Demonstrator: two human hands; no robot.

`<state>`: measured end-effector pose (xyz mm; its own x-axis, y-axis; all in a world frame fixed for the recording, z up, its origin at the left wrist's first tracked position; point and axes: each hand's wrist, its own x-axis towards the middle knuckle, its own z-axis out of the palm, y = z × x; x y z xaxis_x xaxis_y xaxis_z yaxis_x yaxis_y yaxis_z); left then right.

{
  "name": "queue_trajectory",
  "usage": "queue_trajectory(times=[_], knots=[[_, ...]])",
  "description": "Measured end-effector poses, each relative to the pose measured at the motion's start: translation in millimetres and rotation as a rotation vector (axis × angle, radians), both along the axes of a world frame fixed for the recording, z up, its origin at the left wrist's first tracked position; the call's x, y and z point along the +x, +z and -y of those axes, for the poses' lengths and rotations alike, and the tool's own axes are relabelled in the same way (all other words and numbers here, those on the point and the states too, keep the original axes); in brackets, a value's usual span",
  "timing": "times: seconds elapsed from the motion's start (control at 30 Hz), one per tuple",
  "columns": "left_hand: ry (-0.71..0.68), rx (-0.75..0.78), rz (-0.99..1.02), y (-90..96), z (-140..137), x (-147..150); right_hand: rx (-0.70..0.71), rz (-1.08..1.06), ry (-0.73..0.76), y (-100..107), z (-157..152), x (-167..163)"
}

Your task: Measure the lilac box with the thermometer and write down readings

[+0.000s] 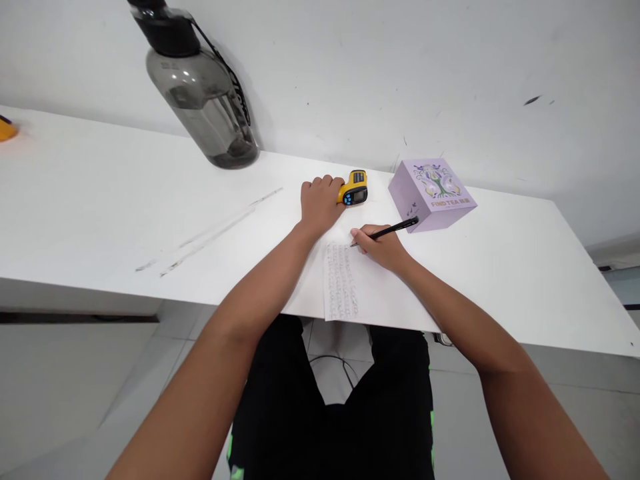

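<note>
My left hand is closed round the handle of a yellow and black infrared thermometer, which lies on its side on the white desk. Its small screen and blue buttons face up. Between the thumb and fingers of my right hand is a black pen, tilted, with its tip at the top of a sheet of paper. Several columns of small handwriting cover the sheet's left part; the words are too small to read. My right wrist rests over the sheet.
A purple tea box stands just beyond my right hand. Near the wall at left is a large grey water bottle, partly filled. An orange and black object shows at the far left edge. Dark scuffs mark the desk.
</note>
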<state>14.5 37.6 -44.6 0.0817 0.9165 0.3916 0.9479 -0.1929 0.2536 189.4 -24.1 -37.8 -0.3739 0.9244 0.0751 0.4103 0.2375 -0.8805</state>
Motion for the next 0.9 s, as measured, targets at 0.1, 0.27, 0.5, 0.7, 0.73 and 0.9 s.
queue_trajectory(times=[0.1, 0.27, 0.5, 0.7, 0.73, 0.9], knots=[[-0.003, -0.006, 0.012, 0.0, 0.0, 0.2, 0.002, -0.003, -0.027, -0.4, 0.6, -0.2], [-0.004, -0.019, 0.027, 0.1, 0.0, 0.8, 0.026, -0.001, -0.034, -1.7, 0.7, -0.6], [-0.006, -0.025, 0.040, 1.3, 1.3, 0.9, 0.045, 0.009, -0.042, -3.0, 1.3, 0.5], [-0.007, -0.039, 0.046, 3.4, 2.2, 1.4, 0.031, 0.025, -0.006, -3.4, 0.5, 1.3], [-0.008, -0.039, 0.047, 3.5, 2.3, 1.4, 0.030, 0.027, -0.007, -3.3, 0.4, 1.3], [-0.004, -0.029, 0.039, 2.9, 2.3, 1.3, 0.025, 0.019, -0.029, -1.9, 0.4, 0.3]])
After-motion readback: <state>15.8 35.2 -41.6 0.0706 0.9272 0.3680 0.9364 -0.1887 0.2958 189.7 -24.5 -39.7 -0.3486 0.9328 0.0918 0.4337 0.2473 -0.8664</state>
